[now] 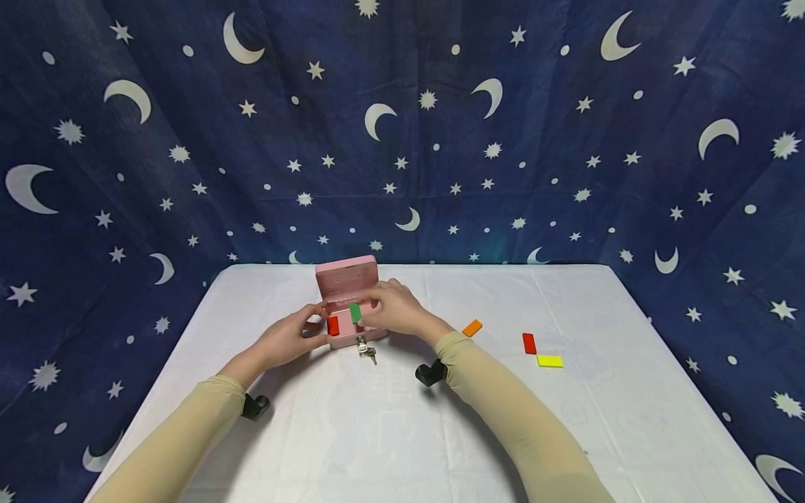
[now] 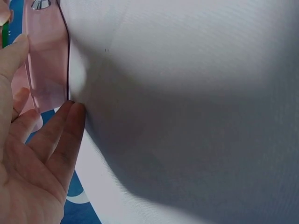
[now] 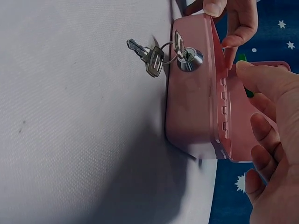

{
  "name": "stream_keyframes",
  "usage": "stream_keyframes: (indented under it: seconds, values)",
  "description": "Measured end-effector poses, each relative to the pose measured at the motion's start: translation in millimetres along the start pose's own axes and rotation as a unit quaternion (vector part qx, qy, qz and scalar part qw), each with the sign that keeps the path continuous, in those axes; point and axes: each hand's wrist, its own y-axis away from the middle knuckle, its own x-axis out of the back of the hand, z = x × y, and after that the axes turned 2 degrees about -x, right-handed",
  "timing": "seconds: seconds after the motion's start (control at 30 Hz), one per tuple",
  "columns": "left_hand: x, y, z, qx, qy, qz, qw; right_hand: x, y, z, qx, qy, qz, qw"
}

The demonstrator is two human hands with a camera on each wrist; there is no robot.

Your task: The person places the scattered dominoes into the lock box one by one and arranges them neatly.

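A pink cash box [image 1: 343, 341] stands with its lid [image 1: 347, 276] raised, near the far side of the table. My right hand [image 1: 399, 307] pinches a green domino-like tile [image 1: 355, 313] between thumb and finger over the box's interior. In the right wrist view, the thumb partly hides that green tile [image 3: 249, 92]. My left hand [image 1: 291, 338] holds the box's left end, thumb at the front corner and fingers along the side. A red tile [image 1: 333, 325] shows just inside the left end, beside those fingers. Keys [image 3: 154, 60] on a ring hang from the front lock [image 3: 191, 60].
Right of the box, an orange tile [image 1: 472, 327], another red tile [image 1: 530, 343] and a yellow tile [image 1: 550, 361] lie on the white tablecloth [image 1: 377, 433]. A dark blue curtain [image 1: 415, 230] with moons and stars hangs behind the table and at both sides.
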Motion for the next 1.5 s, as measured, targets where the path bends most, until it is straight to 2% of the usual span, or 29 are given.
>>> stream_keyframes:
  seconds: [0.5,0.83,1.5]
  values:
    - [0.7,-0.9,0.2,0.001,0.002,-0.007,1.0000,-9,-12,-5,-0.003,0.037,-0.026,0.999]
    - [1.1,-1.0,-2.6,-0.004,-0.002,0.002,1.0000,-18,-22,-13,-0.010,0.078,-0.030,0.996]
    - [-0.1,-2.4,-4.4,-0.015,-0.001,0.001,0.9999,-32,-35,-28,-0.015,0.176,-0.062,0.982]
